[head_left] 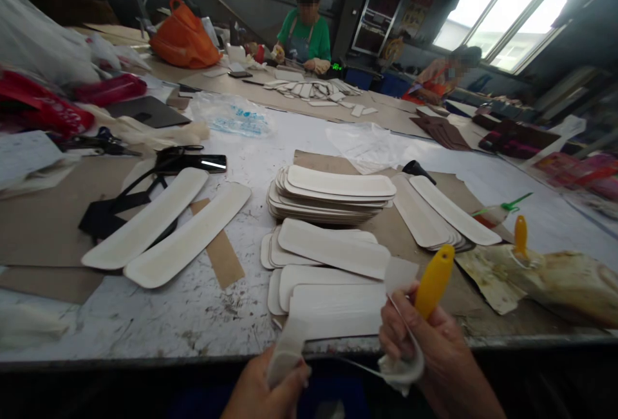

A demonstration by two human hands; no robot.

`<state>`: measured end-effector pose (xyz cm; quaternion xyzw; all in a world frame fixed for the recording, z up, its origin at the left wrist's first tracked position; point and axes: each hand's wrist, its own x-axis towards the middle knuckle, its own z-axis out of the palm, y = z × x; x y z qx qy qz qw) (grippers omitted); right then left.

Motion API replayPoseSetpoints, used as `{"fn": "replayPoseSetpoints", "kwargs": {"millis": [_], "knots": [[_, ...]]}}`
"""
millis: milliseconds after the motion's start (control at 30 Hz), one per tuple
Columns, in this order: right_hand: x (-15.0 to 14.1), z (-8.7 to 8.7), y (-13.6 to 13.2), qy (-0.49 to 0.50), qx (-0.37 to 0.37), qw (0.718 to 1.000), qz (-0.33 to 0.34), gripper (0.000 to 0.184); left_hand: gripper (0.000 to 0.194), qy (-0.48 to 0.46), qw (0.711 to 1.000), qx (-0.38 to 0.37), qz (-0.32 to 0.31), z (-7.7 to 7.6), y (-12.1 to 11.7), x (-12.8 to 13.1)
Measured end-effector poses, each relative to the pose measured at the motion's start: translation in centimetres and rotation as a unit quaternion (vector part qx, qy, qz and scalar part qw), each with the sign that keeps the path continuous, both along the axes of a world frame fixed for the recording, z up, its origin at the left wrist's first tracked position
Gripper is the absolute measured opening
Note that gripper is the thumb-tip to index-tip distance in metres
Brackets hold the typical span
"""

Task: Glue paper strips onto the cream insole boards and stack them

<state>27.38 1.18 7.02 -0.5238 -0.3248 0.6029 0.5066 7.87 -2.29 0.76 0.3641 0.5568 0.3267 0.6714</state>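
My right hand (427,348) is closed around a brush with a yellow handle (434,280), its glue-laden white tip (403,371) hanging below the table edge. My left hand (270,390) pinches the near end of a white oblong strip (333,309) that lies on the table edge. Beyond it lie several more white strips in loose piles (328,248) and a taller neat stack (333,194). Two long strips (167,229) rest apart at the left.
A glue-stained paper with a second yellow-handled brush (520,235) lies right. Another row of strips (441,213) sits on brown card. Scissors and black straps (120,203) lie left. One person in green (304,29) and another by the window work at far tables.
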Motion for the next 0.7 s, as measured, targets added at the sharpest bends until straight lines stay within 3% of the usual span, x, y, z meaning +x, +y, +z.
{"fn": "replayPoseSetpoints", "kwargs": {"millis": [100, 167, 267, 367, 500, 700], "knots": [[0.8, 1.1, 1.3, -0.175, -0.023, 0.971, 0.160, 0.032, 0.044, 0.061, 0.993, -0.026, 0.100, -0.1, 0.9, -1.3], [0.3, 1.0, 2.4, -0.274, -0.015, 0.920, 0.279, 0.031, 0.048, 0.077, 0.992, -0.016, 0.099, 0.0, 1.7, -1.7], [-1.4, -0.2, 4.1, -0.318, -0.009, 0.868, 0.382, 0.026, 0.043, 0.092, 0.994, -0.021, 0.052, 0.3, 2.8, -1.5], [-2.6, -1.0, 5.6, -0.394, 0.015, 0.826, 0.403, 0.023, 0.038, 0.096, 0.994, -0.035, 0.042, 0.7, 3.6, -1.0], [-3.3, -0.8, 6.6, -0.549, 0.049, 0.738, 0.391, 0.021, 0.034, 0.106, 0.992, -0.050, 0.043, 1.3, 4.0, -0.8], [-3.6, -0.7, 6.7, -0.644, 0.091, 0.643, 0.404, 0.014, 0.041, 0.119, 0.991, -0.049, 0.039, 1.8, 4.2, -0.7]]}}
